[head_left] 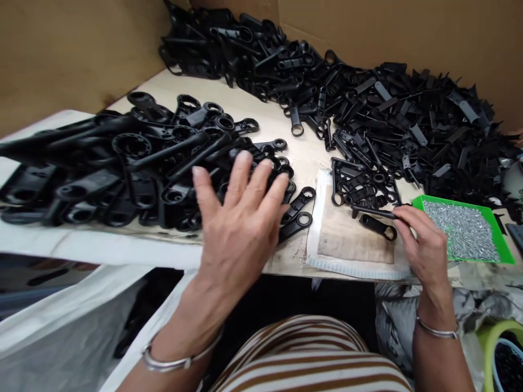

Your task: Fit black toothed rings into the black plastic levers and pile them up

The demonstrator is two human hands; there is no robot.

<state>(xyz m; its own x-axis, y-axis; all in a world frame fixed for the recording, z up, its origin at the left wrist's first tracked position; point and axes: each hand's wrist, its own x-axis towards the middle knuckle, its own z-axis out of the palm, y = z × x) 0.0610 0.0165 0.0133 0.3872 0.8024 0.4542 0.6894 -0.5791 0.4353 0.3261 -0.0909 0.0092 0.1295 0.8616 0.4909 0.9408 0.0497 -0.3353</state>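
Note:
Fingers spread, my left hand [243,234] is over the right edge of a heap of black plastic handle parts with ring-shaped ends [134,163]. Whether it touches them I cannot tell. My right hand [423,239] pinches one end of a slim black plastic handle part [373,212], which points left above a stained cloth mat [355,253]. Just below that part, another black ring-ended part [378,227] lies on the mat. Several similar parts [359,185] are gathered at the mat's upper edge.
A green tray [506,253] of small silver metal pins [463,228] stands right of my right hand. Large piles of black parts [408,120] run along the cardboard wall [400,32] at the back. White sheeting [81,310] hangs below the table's front edge; a yellow-green bucket [488,337] is at lower right.

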